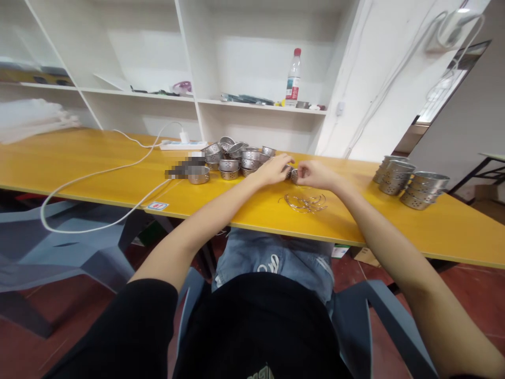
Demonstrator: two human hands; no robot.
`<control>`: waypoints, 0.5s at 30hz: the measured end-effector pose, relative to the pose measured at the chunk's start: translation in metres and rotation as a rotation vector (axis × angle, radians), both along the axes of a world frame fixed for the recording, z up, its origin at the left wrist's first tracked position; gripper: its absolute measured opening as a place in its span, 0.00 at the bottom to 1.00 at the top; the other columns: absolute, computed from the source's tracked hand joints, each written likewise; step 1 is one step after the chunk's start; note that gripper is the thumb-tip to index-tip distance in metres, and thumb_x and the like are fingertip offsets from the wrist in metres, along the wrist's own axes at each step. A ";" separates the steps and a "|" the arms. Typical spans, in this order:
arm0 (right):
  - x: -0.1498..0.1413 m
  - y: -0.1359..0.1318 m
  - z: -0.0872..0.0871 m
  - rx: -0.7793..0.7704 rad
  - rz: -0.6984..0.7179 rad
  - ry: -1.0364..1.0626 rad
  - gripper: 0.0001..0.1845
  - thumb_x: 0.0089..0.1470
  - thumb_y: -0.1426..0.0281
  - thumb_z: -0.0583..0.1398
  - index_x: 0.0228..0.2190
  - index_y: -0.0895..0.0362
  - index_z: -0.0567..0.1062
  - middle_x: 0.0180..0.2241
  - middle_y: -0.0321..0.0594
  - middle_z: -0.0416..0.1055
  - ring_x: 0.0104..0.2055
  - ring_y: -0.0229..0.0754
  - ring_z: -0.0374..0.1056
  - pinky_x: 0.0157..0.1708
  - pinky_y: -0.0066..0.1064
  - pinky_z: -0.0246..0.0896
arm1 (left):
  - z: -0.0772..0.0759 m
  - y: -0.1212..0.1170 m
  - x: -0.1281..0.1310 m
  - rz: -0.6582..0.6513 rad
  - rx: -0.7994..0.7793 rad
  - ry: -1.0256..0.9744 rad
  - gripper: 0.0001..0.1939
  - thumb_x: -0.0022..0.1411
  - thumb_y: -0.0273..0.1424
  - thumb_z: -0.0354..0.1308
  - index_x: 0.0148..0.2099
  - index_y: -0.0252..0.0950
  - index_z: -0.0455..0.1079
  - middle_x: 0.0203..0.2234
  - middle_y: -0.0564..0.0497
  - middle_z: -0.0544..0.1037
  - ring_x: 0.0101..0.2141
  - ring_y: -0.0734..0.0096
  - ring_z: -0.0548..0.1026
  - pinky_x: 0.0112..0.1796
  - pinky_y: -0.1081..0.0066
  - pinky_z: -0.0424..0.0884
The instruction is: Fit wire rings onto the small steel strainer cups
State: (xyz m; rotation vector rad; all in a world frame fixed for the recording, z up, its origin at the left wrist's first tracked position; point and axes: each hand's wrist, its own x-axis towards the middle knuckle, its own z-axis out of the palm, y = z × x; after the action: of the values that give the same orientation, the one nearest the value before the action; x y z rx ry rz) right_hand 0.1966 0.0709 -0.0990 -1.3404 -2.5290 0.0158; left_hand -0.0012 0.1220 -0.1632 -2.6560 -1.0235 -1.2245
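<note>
Between my hands is a small perforated metal cup (294,176), partly hidden by the fingers. My left hand (275,169) is curled over its left side, fingers bent around the metal. From the right, my right hand (315,175) is closed in a pinch against the cup; whatever thin piece it may hold is hidden. Just in front of the hands lies a loose bunch of thin bent metal wires (305,203). To the left of my left hand is a heap of similar perforated metal cups (229,168), some stacked, some tilted.
Stacks of metal cups (424,190) stand toward the table's right side. A white cable (59,189) loops over the front edge from near a power strip (183,145). Behind the yellow table (347,221) are white shelves with a bottle (292,81). An empty grey chair (79,247) is at left.
</note>
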 end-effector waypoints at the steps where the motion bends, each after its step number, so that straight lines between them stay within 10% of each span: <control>1: 0.002 0.002 0.000 0.006 -0.007 0.042 0.06 0.47 0.75 0.64 0.32 0.60 0.77 0.29 0.40 0.75 0.32 0.41 0.69 0.34 0.29 0.60 | -0.002 -0.001 0.002 0.012 -0.005 0.020 0.18 0.69 0.27 0.52 0.58 0.34 0.72 0.56 0.38 0.76 0.53 0.56 0.76 0.58 0.58 0.69; 7: 0.011 0.011 -0.005 -0.069 -0.008 0.259 0.11 0.50 0.75 0.61 0.35 0.63 0.82 0.31 0.43 0.79 0.32 0.42 0.73 0.37 0.30 0.68 | -0.006 -0.007 0.011 0.175 -0.112 0.106 0.18 0.69 0.34 0.56 0.58 0.33 0.71 0.54 0.36 0.78 0.53 0.49 0.76 0.55 0.55 0.72; 15: 0.009 0.006 -0.002 -0.158 -0.028 0.532 0.06 0.56 0.70 0.65 0.33 0.62 0.81 0.27 0.43 0.77 0.26 0.39 0.69 0.30 0.30 0.68 | 0.009 -0.011 -0.007 0.193 -0.192 0.086 0.16 0.61 0.43 0.65 0.30 0.37 0.70 0.29 0.46 0.78 0.33 0.59 0.76 0.39 0.63 0.73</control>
State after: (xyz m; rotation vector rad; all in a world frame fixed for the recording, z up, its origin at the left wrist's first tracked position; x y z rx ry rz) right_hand 0.2055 0.0771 -0.1014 -1.2243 -2.0898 0.5058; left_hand -0.0080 0.1115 -0.1539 -2.6393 -1.4089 -1.0127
